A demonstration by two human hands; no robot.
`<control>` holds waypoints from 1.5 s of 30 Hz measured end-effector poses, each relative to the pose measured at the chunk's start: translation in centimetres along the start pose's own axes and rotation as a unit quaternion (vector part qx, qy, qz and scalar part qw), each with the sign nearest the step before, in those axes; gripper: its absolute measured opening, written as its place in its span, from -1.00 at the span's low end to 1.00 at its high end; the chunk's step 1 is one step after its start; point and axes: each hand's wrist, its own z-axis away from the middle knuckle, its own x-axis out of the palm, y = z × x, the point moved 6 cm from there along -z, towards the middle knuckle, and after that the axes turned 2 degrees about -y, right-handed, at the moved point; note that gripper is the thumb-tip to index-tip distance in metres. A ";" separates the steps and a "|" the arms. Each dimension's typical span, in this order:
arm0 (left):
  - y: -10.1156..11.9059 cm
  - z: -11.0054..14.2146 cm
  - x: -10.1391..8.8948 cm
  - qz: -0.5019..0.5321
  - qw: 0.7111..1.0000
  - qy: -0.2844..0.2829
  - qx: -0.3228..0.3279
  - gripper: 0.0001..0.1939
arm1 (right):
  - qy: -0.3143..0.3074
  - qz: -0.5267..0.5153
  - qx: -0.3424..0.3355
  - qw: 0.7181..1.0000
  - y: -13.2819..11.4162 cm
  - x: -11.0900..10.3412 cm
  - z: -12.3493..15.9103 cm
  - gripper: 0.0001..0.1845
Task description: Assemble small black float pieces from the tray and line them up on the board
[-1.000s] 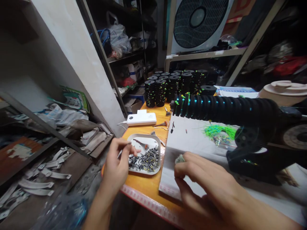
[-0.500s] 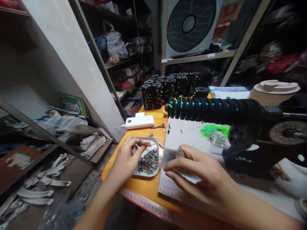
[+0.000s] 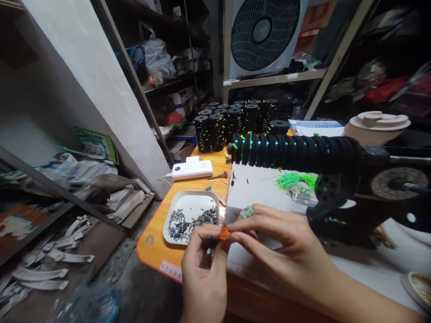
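Observation:
My left hand (image 3: 205, 264) is closed, its thumb and fingers pinching a small bundle of orange strands (image 3: 225, 233) whose dotted ends show. Something dark and shiny sits in the same fingers, too small to name. From the right, my right hand (image 3: 279, 237) pinches at the bundle with thumb and forefinger. A crumpled green piece (image 3: 247, 211) shows at one of its fingers; whether it is wrapped on or held I cannot tell. Just behind my left hand stands a white tray (image 3: 178, 199) with many small dark and grey cylindrical parts (image 3: 183, 226).
A machine's horizontal shaft carrying black ridged rolls (image 3: 296, 152) reaches across above the white board (image 3: 249, 188). Green strands (image 3: 292, 181) lie under it. Behind stand several black rolls (image 3: 210, 130), a white power bank (image 3: 192, 169) and a lidded cup (image 3: 377, 125).
My left hand has come out from over the tray, moving right and toward me with the orange bundle. It now meets my right hand's fingertips. The tray's inside is uncovered.

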 end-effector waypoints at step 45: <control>-0.4 0.8 -2.0 0.087 0.989 0.083 -0.091 -0.69 | -0.057 0.045 -0.057 0.996 -0.4 0.9 0.4 -0.83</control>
